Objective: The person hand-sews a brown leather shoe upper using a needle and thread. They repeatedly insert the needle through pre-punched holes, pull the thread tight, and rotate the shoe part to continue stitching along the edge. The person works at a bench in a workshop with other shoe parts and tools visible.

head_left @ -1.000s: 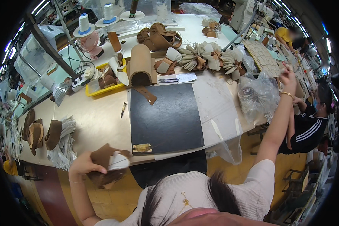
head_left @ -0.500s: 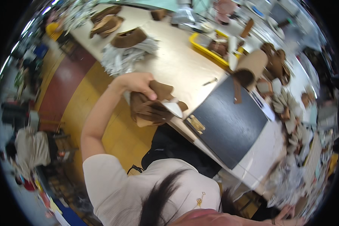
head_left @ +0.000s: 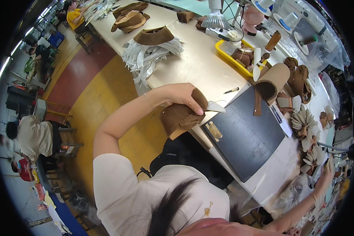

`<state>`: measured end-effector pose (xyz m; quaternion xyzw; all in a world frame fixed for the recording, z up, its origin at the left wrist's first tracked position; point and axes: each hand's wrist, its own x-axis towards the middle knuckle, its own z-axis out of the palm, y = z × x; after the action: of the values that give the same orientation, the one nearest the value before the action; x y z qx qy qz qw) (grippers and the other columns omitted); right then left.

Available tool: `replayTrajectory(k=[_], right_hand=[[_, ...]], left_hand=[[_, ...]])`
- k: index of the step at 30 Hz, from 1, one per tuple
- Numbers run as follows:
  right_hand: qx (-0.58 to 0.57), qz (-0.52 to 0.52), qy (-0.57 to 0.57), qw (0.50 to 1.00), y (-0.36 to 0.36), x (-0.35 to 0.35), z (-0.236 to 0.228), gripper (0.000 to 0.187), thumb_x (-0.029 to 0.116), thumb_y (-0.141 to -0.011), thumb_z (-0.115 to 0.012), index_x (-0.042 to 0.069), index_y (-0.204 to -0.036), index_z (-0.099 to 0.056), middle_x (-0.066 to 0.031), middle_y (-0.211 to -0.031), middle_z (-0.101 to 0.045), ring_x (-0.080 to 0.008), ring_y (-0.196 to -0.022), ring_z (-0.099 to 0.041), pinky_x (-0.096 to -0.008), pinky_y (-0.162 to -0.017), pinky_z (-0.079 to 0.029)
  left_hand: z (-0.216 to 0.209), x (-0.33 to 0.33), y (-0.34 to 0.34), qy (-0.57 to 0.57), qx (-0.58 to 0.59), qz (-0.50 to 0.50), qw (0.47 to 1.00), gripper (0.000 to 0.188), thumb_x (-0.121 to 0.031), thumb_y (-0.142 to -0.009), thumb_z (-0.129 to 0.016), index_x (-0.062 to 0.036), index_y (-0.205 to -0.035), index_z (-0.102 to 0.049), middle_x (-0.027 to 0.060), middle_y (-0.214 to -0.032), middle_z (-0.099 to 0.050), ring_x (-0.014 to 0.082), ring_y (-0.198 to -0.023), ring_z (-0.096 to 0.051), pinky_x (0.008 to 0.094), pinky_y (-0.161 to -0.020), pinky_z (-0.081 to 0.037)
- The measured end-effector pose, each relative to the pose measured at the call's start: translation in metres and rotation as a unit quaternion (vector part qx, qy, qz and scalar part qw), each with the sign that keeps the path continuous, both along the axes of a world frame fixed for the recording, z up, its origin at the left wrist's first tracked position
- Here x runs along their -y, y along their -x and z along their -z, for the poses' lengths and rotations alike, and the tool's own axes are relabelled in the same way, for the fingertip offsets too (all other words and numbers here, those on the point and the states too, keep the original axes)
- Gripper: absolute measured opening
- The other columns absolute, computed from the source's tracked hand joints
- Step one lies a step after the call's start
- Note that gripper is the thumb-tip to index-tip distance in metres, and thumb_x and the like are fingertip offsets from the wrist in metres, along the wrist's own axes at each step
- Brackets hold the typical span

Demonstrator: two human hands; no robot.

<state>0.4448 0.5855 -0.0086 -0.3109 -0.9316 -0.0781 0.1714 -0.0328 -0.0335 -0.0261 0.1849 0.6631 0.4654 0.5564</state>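
Note:
My left hand [head_left: 187, 98] is closed on a brown suede shoe upper [head_left: 177, 120], thumb on its near face, over the table's front edge. A pale strip [head_left: 216, 107] sticks out by the thumb. At the far right my right hand [head_left: 326, 175] reaches among stacked beige and brown pieces [head_left: 311, 157]. Its fingers are small and partly lost against them, so whether it grips one is unclear. Between the hands lies a dark cutting board [head_left: 246, 131] with a small yellowish metal piece [head_left: 213, 131] on its left edge.
Beyond the board is a small pointed tool [head_left: 231, 90]. A yellow tray [head_left: 218, 49] of brown parts and a rolled brown piece [head_left: 277, 78] stand behind. More brown uppers [head_left: 155, 36] rest on white strips [head_left: 149, 59] at the far left. Other people sit at the left.
My left hand has moved right and slightly down with the brown upper, turning it. My right hand has reached farther away from my body, up the right side to the stacked pieces.

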Motion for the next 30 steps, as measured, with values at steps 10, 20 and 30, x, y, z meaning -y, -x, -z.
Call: replayTrajectory(k=[10,20,30], right_hand=[[-0.161,-0.389,0.269,0.866,0.277,0.325,-0.024,0.034,-0.011,-0.069,-0.068,0.008,-0.097,-0.07,-0.0046,-0.088,-0.059,-0.0179,-0.086,-0.061,-0.0283,-0.074,-0.049],[-0.155,-0.493,0.141,0.845,0.262,0.379,-0.025,0.022,0.011,-0.066,-0.072,0.02,-0.086,-0.072,0.0023,-0.086,-0.058,-0.017,-0.086,-0.058,-0.044,-0.098,-0.04],[-0.138,-0.483,0.171,0.848,0.253,0.376,-0.024,0.034,-0.003,-0.063,-0.069,0.018,-0.09,-0.075,0.0004,-0.084,-0.058,-0.0225,-0.097,-0.058,-0.0493,-0.104,-0.037]], left_hand=[[-0.038,-0.044,-0.052,-0.041,-0.115,0.083,0.989,0.045,-0.021,-0.063,-0.085,0.0028,-0.098,-0.067,0.0096,-0.094,-0.069,0.0152,-0.086,-0.063,0.0269,-0.081,-0.049],[-0.045,-0.07,-0.074,-0.089,-0.005,0.159,0.983,0.046,-0.015,-0.066,-0.083,0.0033,-0.104,-0.065,0.0073,-0.096,-0.067,0.0118,-0.087,-0.06,0.0267,-0.082,-0.049],[-0.039,-0.072,-0.076,-0.108,0.005,0.163,0.981,0.046,-0.012,-0.065,-0.082,0.0034,-0.105,-0.064,0.008,-0.098,-0.067,0.0119,-0.087,-0.061,0.0261,-0.083,-0.049]])
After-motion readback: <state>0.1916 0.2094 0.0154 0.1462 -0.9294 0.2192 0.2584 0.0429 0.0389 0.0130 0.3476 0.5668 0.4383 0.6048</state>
